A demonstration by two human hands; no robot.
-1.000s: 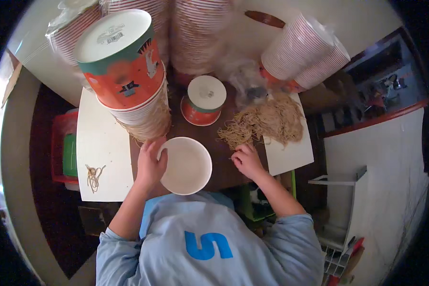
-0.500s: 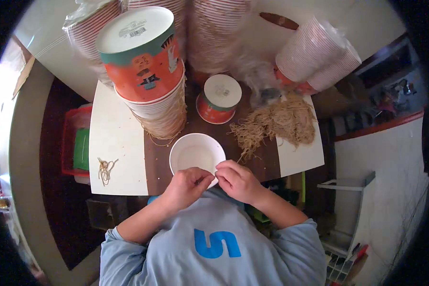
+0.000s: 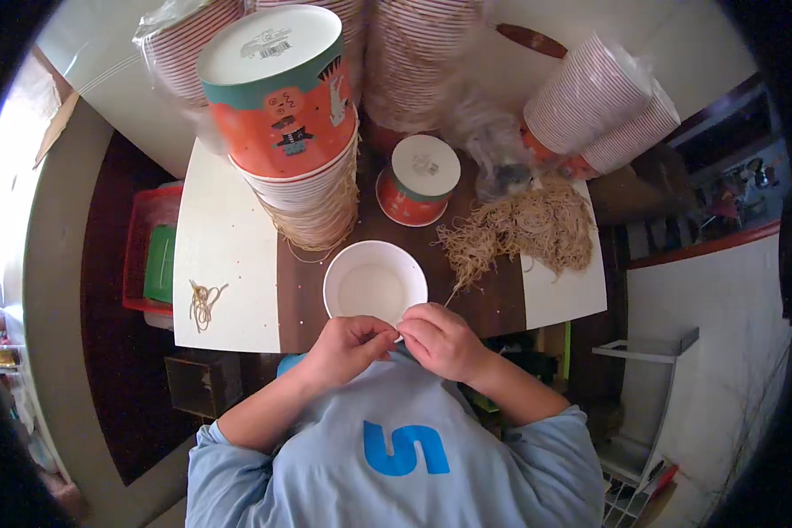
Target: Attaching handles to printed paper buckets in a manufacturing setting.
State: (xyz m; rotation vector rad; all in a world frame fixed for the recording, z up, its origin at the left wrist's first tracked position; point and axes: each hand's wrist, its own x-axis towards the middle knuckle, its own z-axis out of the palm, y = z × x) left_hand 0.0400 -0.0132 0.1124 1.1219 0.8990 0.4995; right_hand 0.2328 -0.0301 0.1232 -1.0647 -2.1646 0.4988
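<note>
From the head view we see our left hand (image 3: pixel 350 341) and right hand (image 3: pixel 443 339) brought together at the near rim of a white paper bowl (image 3: pixel 375 283), fingertips almost meeting over its edge. Both hands are pinched narrow, thumb against fingers; whatever thin thing sits between them is too small to make out, so we cannot tell what they hold, only that they touch or nearly touch the bowl's rim. The bowl stands upright and open on the dark brown middle strip of the table (image 3: pixel 229 264), just in front of our chest. Behind it and to the left rises a tall stack of orange printed paper bowls (image 3: pixel 286 114), bottoms up. 1 single orange bowl (image 3: pixel 419 180) sits upside down just beyond the white bowl. To the right lies a loose heap of tan rubber bands (image 3: pixel 524 231), with 1 strand trailing toward our right hand. A small clump of rubber bands (image 3: pixel 204 302) lies on the table's white left part. More bagged cup stacks (image 3: pixel 603 110) lean at the far right.
</note>
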